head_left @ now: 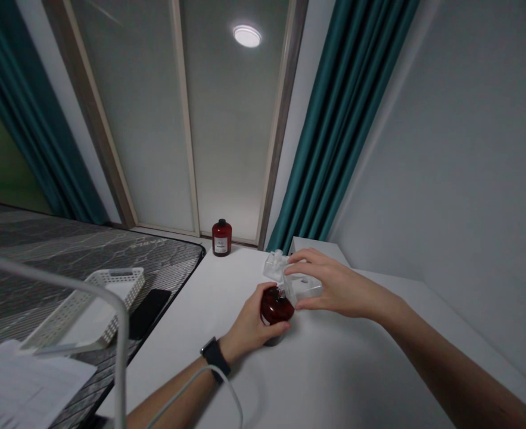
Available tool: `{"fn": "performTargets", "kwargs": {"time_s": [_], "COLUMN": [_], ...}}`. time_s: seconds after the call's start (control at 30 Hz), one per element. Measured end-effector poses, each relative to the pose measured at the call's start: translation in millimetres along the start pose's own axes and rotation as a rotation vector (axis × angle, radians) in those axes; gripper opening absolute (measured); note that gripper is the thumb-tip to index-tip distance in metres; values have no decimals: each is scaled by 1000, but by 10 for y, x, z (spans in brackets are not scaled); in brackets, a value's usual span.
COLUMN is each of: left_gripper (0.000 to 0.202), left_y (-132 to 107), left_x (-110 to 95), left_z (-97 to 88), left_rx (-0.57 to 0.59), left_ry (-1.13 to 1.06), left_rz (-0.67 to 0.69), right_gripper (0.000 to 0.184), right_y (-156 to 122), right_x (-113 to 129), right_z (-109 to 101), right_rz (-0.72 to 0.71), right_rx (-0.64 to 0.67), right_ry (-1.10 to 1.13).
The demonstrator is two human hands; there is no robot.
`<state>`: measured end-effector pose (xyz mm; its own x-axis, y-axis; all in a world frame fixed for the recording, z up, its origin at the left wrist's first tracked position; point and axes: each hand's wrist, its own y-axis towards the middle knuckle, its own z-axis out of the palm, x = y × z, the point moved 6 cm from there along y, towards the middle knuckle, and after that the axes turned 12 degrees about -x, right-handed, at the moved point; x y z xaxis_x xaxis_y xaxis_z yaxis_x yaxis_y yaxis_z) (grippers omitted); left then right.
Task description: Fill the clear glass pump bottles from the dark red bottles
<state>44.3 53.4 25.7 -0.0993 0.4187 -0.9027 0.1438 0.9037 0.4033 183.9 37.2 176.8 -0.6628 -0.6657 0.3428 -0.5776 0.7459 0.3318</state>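
My left hand [249, 325] is wrapped round a dark red, see-through bottle [277, 308] that stands on the white table, thumb at its front. Above it, my right hand [334, 285] grips a clear bottle [305, 288] between thumb and fingers. This clear bottle is tipped over, its narrow end at the red bottle's mouth. Whether liquid flows between them cannot be made out. Just behind sits another clear, crumpled-looking object [274, 265], partly hidden by my right fingers. A second red bottle [221, 238] with a black cap and white label stands at the table's far edge.
White table [191, 333] lies under both hands, with a white box [320, 249] at its back right. To the left, a dark striped surface holds a white basket [84, 310], a black phone-like slab [149, 313] and papers [30, 384]. A white cable [120, 357] crosses the foreground.
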Motion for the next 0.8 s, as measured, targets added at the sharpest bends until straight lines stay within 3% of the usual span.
{"fn": "performTargets", "kwargs": {"time_s": [0.37,0.63,0.8], "left_gripper": [71,51,50], "left_y": [-1,-3,-10], "left_x": [38,-71,-69], "left_z": [-15,-41,-54], "left_rx": [9,7,8], "left_ry": [27,5,10], "left_rz": [45,150,193], "right_gripper": [47,47,48], "right_y": [4,23,25], "right_x": [1,12,23], "right_z": [1,4,2], "right_rz": [-26,-36,-38], "right_rx": [-15,-14,-11], "right_ry": [2,-3,-17]}}
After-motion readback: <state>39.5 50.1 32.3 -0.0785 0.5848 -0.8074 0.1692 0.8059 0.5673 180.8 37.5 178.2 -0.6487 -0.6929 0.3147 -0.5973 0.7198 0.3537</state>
